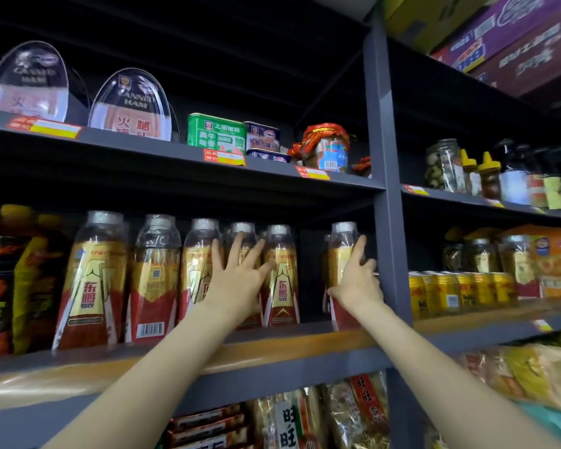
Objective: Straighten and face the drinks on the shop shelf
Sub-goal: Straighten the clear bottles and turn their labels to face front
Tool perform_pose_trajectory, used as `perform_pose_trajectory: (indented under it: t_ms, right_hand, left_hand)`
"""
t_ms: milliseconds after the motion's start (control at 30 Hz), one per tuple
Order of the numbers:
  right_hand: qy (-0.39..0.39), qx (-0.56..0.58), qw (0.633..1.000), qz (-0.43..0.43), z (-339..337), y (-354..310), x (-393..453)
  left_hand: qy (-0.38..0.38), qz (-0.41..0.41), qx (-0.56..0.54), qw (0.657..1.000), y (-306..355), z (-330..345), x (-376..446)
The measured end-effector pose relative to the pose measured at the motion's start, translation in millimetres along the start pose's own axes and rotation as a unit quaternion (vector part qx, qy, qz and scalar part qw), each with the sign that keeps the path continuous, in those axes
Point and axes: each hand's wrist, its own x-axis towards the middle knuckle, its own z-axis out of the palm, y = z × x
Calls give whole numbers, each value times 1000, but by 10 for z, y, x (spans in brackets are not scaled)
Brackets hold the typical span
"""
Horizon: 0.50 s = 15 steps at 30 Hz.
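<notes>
A row of red-and-gold drink bottles with clear caps stands on the middle shelf [272,348]. My left hand [237,277] lies with spread, straight fingers against the bottle [240,234] in the middle of the row, between two neighbours. One of those neighbours [280,277] faces front. My right hand [357,280] grips the rightmost bottle [342,251], which stands apart beside the grey upright post. A gap separates that bottle from the rest. One bottle [153,280] further left shows its barcode side.
Black-and-yellow drink bottles [0,280] stand at the far left. The grey post [389,189] is right of my right hand. Beyond it are gold cans [447,294] and jars. Tinned meat [216,132] sits on the shelf above, snack packs [305,419] below.
</notes>
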Motion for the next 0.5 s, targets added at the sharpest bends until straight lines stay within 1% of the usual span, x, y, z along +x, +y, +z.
perform_pose_trajectory:
  t_ms: [100,200,367,500]
  right_hand:
    - [-6,-2,1000,13,23,3,68]
    - [10,-1,1000,24,86,29,138]
    - [-10,47,998,51,140,44,249]
    - [-17,81,995,53,177,76,302]
  left_hand:
    - [13,-6,35,999,-31,105,9]
    - [15,-7,52,999,-53,160,35]
    - [15,-4,66,998,-42,161,24]
    - [17,-5,68,998,-46,172,22]
